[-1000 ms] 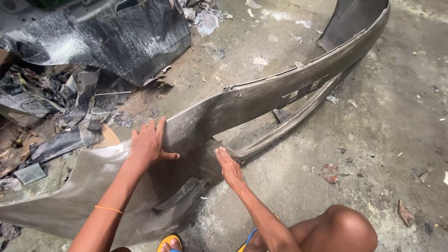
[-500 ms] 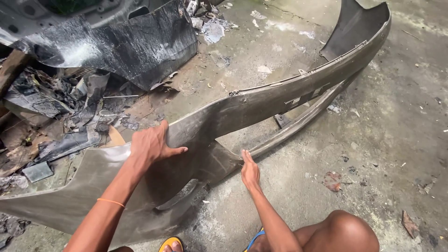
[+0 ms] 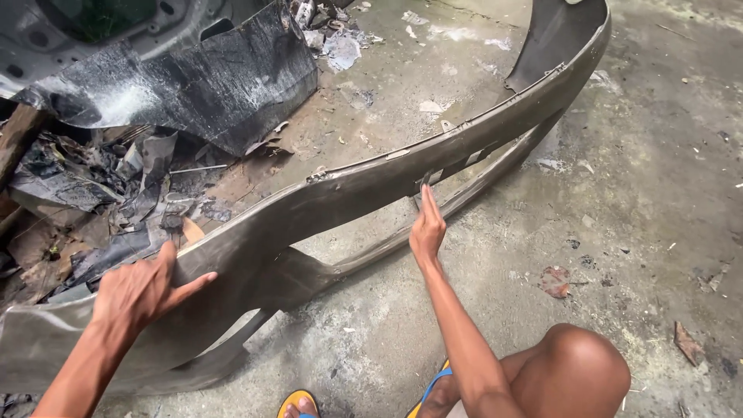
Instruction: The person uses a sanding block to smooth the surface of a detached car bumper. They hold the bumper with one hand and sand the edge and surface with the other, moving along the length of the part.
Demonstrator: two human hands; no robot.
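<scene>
1. A long, grey, scuffed car bumper lies on a concrete floor, curving from lower left to upper right.
2. The left hand rests flat on the bumper's upper edge near its left end, fingers spread, thumb out to the right. It sits much where it did half a second ago.
3. The right hand has moved up and to the right along the bumper. It now reaches the middle opening, fingers straight and held together, fingertips touching the bumper's edge.
4. Neither hand pinches or grips anything.
5. A bare knee and two sandalled feet show at the bottom edge.
6. The floor is stained and damp, strewn with dry leaves and scraps.
7. At upper left lie a dark, torn car panel and a heap of broken black plastic debris.
</scene>
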